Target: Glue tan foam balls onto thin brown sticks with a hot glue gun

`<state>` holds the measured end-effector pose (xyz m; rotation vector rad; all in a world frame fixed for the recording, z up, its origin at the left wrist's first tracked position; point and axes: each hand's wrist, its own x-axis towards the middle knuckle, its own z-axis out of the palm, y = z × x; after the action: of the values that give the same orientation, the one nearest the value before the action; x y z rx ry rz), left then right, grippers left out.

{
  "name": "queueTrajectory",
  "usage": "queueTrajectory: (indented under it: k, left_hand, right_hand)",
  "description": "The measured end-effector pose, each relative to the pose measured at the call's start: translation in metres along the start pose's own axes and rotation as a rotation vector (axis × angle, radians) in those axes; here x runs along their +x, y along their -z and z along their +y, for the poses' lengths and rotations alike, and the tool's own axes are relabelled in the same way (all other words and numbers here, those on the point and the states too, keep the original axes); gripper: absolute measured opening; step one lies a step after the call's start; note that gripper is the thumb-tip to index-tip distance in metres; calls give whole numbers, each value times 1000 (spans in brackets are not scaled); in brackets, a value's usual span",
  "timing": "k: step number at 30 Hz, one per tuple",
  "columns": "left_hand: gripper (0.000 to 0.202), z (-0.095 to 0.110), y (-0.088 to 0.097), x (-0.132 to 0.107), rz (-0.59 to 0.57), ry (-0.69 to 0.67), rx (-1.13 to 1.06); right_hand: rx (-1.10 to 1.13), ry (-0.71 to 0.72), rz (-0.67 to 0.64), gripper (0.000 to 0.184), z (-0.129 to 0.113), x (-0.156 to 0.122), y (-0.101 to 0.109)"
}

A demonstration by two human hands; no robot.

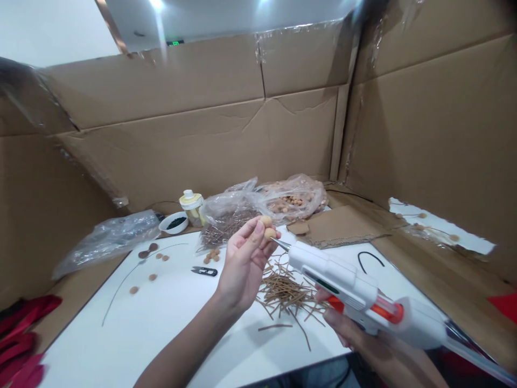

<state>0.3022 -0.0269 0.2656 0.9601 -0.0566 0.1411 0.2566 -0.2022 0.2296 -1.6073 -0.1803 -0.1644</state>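
My left hand (249,249) pinches a pair of small tan balls (269,233) between thumb and fingers, above the middle of the white table. In my right hand (341,323) is a white glue gun (337,272) with an orange trigger. Its metal nozzle points left and its tip is at or very near the lower ball; I cannot tell whether they touch. A clear glue stick shows at the rear of the gun. Beneath the hands lies a loose heap of thin brown sticks (285,291).
Black thread snips (204,270) and several tan discs (152,277) lie left on the white table (161,334). Behind stand a white bowl (173,222), a yellow-white bottle (191,205) and plastic bags (293,196). Cardboard walls (181,145) enclose the table. A cardboard sheet (343,226) lies right.
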Motion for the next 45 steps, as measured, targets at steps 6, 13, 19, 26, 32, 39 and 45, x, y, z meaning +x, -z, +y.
queueTrajectory:
  k: [6, 13, 19, 26, 32, 39, 45]
  left_hand:
    - [19, 1, 0, -1, -8, 38, -43]
    - [17, 3, -1, -3, 15, 56, -46]
    - [10, 5, -1, -5, 35, 129, -71]
    - [7, 7, -4, -7, 33, 147, -86]
    - [8, 7, -3, -7, 44, 144, -86]
    - [18, 5, -3, -6, 27, 111, -77]
    - [13, 7, -2, -1, 72, 73, -68]
  right_hand:
    - [-49, 15, -87, 19, 4, -1, -2]
    - [-54, 20, -155, 19, -9, 0, 3]
    - [-42, 2, -214, 8, 22, -8, 13]
    - [-34, -52, -216, 22, 69, -16, 34]
    - [-6, -33, -205, 24, 82, -16, 40]
    - [-25, -18, -175, 26, 80, -15, 41]
    - [-52, -15, -69, 19, 63, -16, 44]
